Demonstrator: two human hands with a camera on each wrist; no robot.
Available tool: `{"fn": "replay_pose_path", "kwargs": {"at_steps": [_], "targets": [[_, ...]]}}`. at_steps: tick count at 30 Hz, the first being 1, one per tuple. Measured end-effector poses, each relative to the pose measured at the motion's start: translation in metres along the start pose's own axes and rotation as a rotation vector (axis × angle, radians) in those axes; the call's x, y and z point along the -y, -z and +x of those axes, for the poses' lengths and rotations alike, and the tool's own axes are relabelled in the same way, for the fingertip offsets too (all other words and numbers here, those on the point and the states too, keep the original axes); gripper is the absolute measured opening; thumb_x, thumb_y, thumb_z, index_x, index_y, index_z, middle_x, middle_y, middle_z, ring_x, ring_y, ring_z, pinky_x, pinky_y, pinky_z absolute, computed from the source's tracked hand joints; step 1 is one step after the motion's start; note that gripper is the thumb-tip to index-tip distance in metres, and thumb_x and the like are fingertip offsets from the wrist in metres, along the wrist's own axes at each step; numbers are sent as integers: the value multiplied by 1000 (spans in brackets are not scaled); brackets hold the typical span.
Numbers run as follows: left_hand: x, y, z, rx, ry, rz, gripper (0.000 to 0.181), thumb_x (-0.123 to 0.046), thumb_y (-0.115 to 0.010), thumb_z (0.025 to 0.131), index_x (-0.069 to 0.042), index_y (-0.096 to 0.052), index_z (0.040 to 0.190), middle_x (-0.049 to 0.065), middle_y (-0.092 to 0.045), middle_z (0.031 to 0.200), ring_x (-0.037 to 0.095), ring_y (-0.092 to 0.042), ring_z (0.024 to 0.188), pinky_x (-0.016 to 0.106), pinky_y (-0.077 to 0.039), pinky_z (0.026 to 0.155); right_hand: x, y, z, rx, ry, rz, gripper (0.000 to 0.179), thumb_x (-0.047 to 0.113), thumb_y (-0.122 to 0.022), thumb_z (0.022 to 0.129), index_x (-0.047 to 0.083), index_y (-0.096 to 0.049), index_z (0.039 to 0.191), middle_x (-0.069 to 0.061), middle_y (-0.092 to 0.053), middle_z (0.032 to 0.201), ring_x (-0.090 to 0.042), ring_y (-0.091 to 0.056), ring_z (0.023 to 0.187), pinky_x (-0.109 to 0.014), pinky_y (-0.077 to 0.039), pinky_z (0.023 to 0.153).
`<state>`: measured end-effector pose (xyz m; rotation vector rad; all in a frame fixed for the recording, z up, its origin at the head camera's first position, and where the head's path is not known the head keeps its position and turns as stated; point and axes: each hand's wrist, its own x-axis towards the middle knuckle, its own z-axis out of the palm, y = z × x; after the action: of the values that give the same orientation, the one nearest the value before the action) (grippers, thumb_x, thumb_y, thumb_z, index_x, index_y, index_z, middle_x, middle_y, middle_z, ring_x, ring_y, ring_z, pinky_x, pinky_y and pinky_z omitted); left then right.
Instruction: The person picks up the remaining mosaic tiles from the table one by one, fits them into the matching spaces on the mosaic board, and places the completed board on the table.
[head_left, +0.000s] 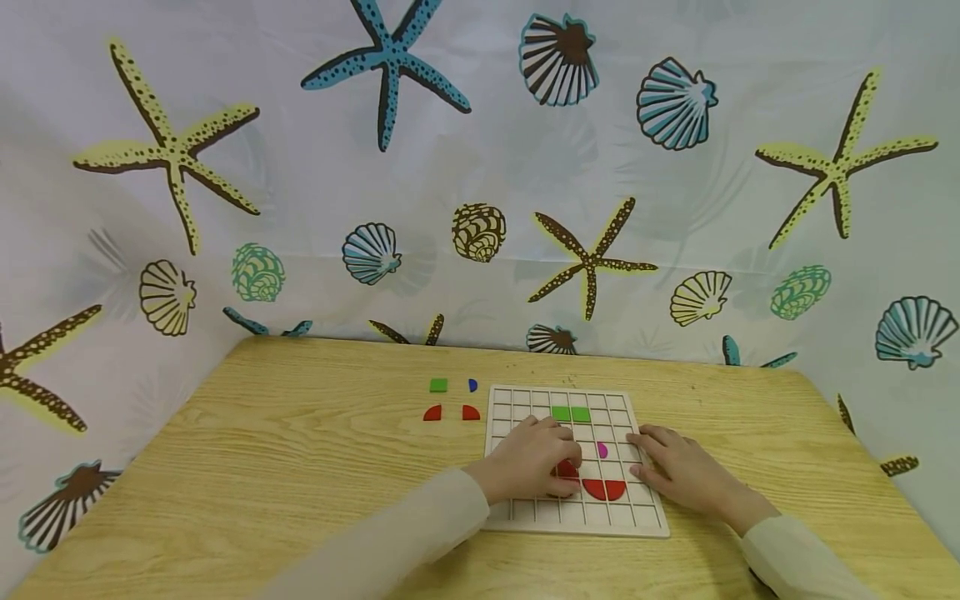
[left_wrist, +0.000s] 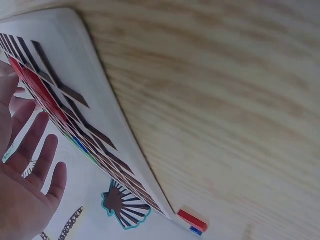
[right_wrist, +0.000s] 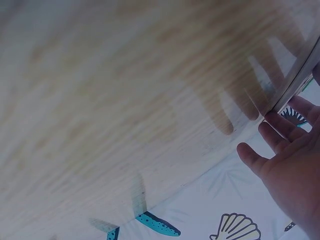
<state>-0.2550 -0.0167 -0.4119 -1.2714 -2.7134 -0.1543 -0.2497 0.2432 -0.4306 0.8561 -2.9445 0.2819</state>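
A white grid board [head_left: 540, 517] lies on the table. Over its middle, my left hand [head_left: 528, 458] has thumb and index finger on either side of a red piece [head_left: 567, 470]; the hand partly hides it. In the left wrist view, the other fingers of that hand [left_wrist: 32, 160] are spread beside the board. To the right of the held piece, two red quarter-circle pieces [head_left: 604, 489] form a half disc in the grid. A small magenta half-circle [head_left: 602, 450] and two green squares [head_left: 571, 414] sit farther up. My right hand [head_left: 686, 468] rests fingertips at the board's right edge, fingers loosely extended.
Left of the board lie a green square [head_left: 438, 385], a small blue half-circle [head_left: 472, 385] and two red quarter-circles, one left [head_left: 432, 413] and one right [head_left: 471, 412]. A curtain [head_left: 465, 167] printed with starfish and shells surrounds the back and sides of the wooden table [head_left: 300, 433].
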Motion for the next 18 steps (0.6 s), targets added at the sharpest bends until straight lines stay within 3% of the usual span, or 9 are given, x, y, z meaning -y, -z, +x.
{"fn": "replay_pose_path", "kwargs": {"at_steps": [10,18], "targets": [[19,2,-19,-33,82,-46,28,-47,-61,82,-25,-66,100,-9,-62,105,12,-53,98,33,-43,85,-1,-2,0,-12,18,-12,47,35,-50,93,9,-48,132,-18,-46,132,-36,-45,121,-54,-37,95],[40,5,-36,-43,155,-84,30,-45,-63,82,-22,-65,100,-7,-62,102,15,-53,98,36,-42,85,-1,-1,0,-5,15,-1,48,35,-49,93,8,-47,132,-18,-45,133,-37,-44,122,-55,-36,96]]}}
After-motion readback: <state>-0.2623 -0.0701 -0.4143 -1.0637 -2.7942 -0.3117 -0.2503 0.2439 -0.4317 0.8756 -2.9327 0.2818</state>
